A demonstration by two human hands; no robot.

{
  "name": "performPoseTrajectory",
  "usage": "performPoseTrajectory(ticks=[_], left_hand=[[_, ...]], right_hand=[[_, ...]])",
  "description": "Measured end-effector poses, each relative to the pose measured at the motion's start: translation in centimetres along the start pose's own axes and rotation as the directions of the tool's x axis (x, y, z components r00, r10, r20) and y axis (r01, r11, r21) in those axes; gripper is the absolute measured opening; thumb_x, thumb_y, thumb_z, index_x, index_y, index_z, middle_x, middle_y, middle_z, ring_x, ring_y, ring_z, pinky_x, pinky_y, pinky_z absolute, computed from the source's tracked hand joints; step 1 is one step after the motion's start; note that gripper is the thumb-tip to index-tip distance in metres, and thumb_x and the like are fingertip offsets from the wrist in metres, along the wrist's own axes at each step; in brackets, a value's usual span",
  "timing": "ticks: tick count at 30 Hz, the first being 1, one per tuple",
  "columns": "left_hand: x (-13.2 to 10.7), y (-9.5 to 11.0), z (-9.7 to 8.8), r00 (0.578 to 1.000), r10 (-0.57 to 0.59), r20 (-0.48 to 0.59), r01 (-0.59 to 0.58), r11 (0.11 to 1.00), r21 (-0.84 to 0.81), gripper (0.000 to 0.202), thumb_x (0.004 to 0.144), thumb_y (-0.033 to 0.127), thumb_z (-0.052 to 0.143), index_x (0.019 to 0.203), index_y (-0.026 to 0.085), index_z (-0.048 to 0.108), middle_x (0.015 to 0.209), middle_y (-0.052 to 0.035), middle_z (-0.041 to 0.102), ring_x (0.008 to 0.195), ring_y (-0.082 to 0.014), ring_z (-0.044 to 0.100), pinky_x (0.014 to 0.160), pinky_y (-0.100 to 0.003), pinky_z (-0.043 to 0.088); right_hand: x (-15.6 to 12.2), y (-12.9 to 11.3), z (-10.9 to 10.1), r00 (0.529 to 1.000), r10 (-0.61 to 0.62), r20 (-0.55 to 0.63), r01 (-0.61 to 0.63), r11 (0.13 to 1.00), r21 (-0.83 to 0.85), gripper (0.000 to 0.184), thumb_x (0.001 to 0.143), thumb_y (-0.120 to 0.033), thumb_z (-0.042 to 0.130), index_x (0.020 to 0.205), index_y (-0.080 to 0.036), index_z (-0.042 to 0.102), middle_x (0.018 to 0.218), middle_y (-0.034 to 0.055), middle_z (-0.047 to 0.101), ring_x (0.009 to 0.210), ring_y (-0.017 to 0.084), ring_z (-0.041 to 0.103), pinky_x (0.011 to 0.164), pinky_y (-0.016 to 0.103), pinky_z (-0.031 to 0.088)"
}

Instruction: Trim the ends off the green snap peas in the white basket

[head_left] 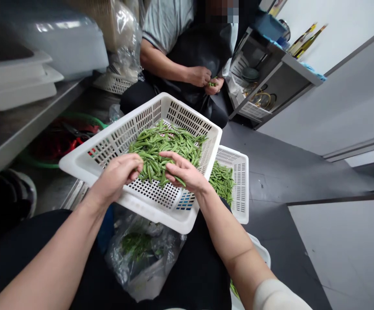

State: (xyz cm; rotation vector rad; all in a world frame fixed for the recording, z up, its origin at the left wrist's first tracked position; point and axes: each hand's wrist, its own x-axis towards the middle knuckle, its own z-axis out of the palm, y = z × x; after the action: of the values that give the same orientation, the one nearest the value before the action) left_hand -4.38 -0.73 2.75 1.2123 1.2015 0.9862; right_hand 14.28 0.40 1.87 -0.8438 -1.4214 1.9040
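Observation:
A white slotted basket (pixel 187 215) rests on my lap and holds a pile of green pea pods (pixel 164 148). My left hand (pixel 120 172) is closed at the near edge of the pile, fingers curled on a pod. My right hand (pixel 183 172) lies over the pods with fingers pinched on one green pod (pixel 179 181). The two hands almost touch above the basket's near half.
A second white basket (pixel 238 185) with pods sits lower right. A clear plastic bag (pixel 141 258) of green scraps lies between my knees. A seated person (pixel 203 77) opposite holds a pod. Steel counter (pixel 12 129) left, metal shelf (pixel 271 82) right.

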Motion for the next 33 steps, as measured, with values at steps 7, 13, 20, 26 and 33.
performPoseTrajectory(ticks=[7, 13, 20, 26, 33], left_hand=[[-0.3, -0.4, 1.6, 0.97, -0.083, 0.228, 0.076, 0.996, 0.039, 0.032, 0.072, 0.038, 0.047, 0.048, 0.02, 0.04, 0.041, 0.0052, 0.033, 0.04, -0.0071, 0.027, 0.039, -0.02, 0.021], [-0.1, -1.5, 1.7, 0.951, -0.152, 0.27, 0.212, 0.955, -0.208, 0.034, 0.072, 0.035, 0.056, 0.049, 0.019, 0.037, 0.038, 0.0082, 0.029, 0.036, -0.0035, 0.021, 0.036, -0.016, 0.018], [-0.1, -0.9, 1.7, 0.919, -0.091, 0.383, 0.311, 0.766, -0.562, 0.034, 0.081, 0.026, 0.058, 0.054, 0.017, 0.038, 0.04, 0.0099, 0.027, 0.033, -0.0011, 0.013, 0.032, -0.01, 0.017], [-1.3, 0.9, -1.1, 0.931, 0.088, 0.353, 0.117, 0.847, -0.519, 0.033, 0.08, 0.028, 0.054, 0.052, 0.017, 0.041, 0.039, 0.0073, 0.028, 0.035, -0.0033, 0.022, 0.035, -0.013, 0.024], [-5.5, -0.2, -0.3, 0.511, -0.353, 0.784, -0.153, 0.86, 0.487, 0.016, 0.072, 0.016, 0.049, 0.059, 0.017, 0.058, 0.055, 0.0018, 0.058, 0.052, -0.0113, 0.05, 0.048, -0.02, 0.037]], right_hand=[[0.2, 0.5, 0.5, 0.991, -0.01, 0.133, 0.015, 0.999, -0.035, 0.056, 0.079, -0.046, 0.064, 0.12, -0.018, 0.038, 0.054, -0.01, 0.043, 0.043, 0.006, 0.037, 0.039, 0.018, 0.028], [-0.1, -0.6, 0.5, 0.995, -0.091, -0.038, 0.059, 0.861, -0.506, 0.042, 0.067, -0.046, 0.073, 0.081, -0.019, 0.045, 0.059, -0.0076, 0.042, 0.053, 0.007, 0.037, 0.049, 0.021, 0.029], [-0.1, -1.0, 1.5, 0.974, -0.225, 0.019, 0.199, 0.816, -0.543, 0.026, 0.084, -0.042, 0.055, 0.078, -0.018, 0.047, 0.065, -0.0033, 0.051, 0.054, 0.007, 0.041, 0.053, 0.022, 0.034], [1.3, -0.7, -0.3, 0.924, -0.24, -0.298, 0.234, 0.971, -0.056, 0.017, 0.084, -0.036, 0.052, 0.084, -0.02, 0.047, 0.061, -0.0051, 0.055, 0.042, 0.005, 0.04, 0.04, 0.017, 0.034], [5.2, 0.7, -0.7, 0.928, 0.222, -0.3, -0.357, 0.762, -0.54, 0.009, 0.081, -0.017, 0.044, 0.084, -0.017, 0.052, 0.063, 0.0001, 0.062, 0.057, 0.013, 0.059, 0.055, 0.024, 0.049]])
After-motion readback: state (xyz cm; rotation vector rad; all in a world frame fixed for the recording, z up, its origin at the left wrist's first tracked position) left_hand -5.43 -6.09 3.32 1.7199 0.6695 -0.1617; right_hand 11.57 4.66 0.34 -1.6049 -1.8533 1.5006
